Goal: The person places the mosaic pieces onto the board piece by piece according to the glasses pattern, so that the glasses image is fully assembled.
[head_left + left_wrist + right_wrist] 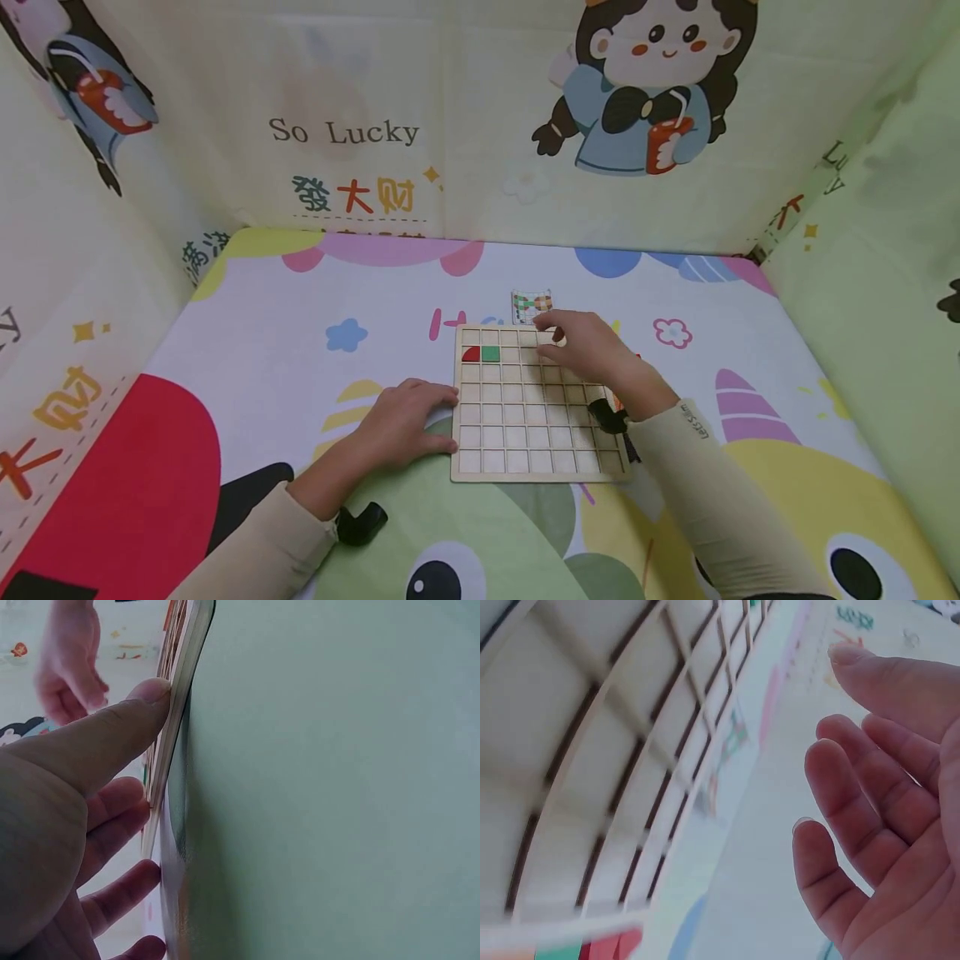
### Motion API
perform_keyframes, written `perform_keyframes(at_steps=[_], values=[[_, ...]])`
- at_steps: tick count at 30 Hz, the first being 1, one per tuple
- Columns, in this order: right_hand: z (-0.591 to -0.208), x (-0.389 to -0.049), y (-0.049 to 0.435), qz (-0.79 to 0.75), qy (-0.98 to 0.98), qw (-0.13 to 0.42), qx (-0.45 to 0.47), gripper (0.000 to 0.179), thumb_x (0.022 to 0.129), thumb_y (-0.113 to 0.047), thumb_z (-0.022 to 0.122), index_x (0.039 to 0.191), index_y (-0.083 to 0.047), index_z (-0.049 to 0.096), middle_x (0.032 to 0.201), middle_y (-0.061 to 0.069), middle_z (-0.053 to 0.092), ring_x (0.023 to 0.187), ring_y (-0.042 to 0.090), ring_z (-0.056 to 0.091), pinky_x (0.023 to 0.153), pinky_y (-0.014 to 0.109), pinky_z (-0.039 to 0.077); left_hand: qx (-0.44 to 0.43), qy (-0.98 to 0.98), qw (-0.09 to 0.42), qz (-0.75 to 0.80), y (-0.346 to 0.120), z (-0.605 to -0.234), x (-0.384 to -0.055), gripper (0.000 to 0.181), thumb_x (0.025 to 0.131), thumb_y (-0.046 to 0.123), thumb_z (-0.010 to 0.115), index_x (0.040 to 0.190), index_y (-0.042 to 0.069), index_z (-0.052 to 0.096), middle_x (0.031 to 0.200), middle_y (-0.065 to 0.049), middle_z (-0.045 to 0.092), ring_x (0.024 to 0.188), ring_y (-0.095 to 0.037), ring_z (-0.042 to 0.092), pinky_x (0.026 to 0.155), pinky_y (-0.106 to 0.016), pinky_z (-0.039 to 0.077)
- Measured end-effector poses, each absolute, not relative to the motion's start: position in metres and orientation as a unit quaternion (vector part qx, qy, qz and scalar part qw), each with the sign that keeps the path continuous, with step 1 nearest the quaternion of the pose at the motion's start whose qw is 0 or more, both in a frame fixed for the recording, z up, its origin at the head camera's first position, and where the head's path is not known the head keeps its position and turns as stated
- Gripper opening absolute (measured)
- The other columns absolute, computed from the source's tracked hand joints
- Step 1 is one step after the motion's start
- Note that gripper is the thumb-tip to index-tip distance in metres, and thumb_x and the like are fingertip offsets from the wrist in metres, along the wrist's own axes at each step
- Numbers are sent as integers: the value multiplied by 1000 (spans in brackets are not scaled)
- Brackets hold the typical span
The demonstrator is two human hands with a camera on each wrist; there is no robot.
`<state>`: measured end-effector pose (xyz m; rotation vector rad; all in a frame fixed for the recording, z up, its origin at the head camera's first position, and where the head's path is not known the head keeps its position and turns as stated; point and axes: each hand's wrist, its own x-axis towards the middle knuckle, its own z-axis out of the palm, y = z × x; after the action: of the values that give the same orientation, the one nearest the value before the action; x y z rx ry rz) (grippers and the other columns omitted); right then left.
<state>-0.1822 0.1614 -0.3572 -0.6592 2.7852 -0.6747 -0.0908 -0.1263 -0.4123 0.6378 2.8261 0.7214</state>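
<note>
A wooden grid board (pixel 517 477) lies on the printed cloth. In its second row from the back, at the left, sit a red piece (pixel 471 355) with a curved edge and a green square (pixel 491 354). My left hand (pixel 405 421) rests at the board's left side, thumb and fingertips against the edge, as the left wrist view also shows. Above the back right part of the board hovers my right hand (pixel 581 343). Its fingers (pixel 832 795) are loosely bent and apart from the thumb, with nothing between them.
Behind the board lies a small card (pixel 532 306) with a coloured grid pattern. Red, green and orange pieces (pixel 611 945) show beside the board in the right wrist view, partly hidden by my right wrist in the head view. Printed cloth walls (pixel 480 125) enclose the table.
</note>
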Motion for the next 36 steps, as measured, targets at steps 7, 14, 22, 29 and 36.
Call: perform_keyframes(at_steps=[7,14,22,29,36], values=[[-357,-168,201,-220,955,79,-180,47,94,-19,71,135,-1,59,124,17,64,104,33,60,87,49,51,216,944,78,238,-126,-413,-91,58,79,38,86,128,14,66,135,3,61,126,-27,50,101,-50,40],[-363,-161,238,-209,966,72,-138,46,91,-22,74,131,-3,62,113,19,66,98,35,59,77,47,55,217,945,74,234,-126,-413,-91,57,79,39,86,127,15,66,135,4,60,126,-27,50,101,-50,40],[-377,-153,275,-200,972,88,-89,52,89,-26,76,133,-3,60,114,23,64,98,38,58,69,40,55,222,942,74,242,-126,-410,-89,58,79,37,86,127,13,66,136,2,61,126,-28,51,100,-52,41],[-383,-150,299,-206,971,100,-74,50,91,-27,74,133,-3,60,120,24,62,108,42,53,82,53,52,221,943,71,237,-126,-410,-89,58,79,37,86,127,13,66,135,2,61,125,-28,51,99,-52,41],[-388,-148,307,-205,969,127,-60,49,92,-22,72,134,-1,58,124,26,60,113,45,51,87,58,51,221,944,72,236,-126,-410,-89,58,79,37,86,127,13,66,135,2,61,126,-28,51,100,-52,41]])
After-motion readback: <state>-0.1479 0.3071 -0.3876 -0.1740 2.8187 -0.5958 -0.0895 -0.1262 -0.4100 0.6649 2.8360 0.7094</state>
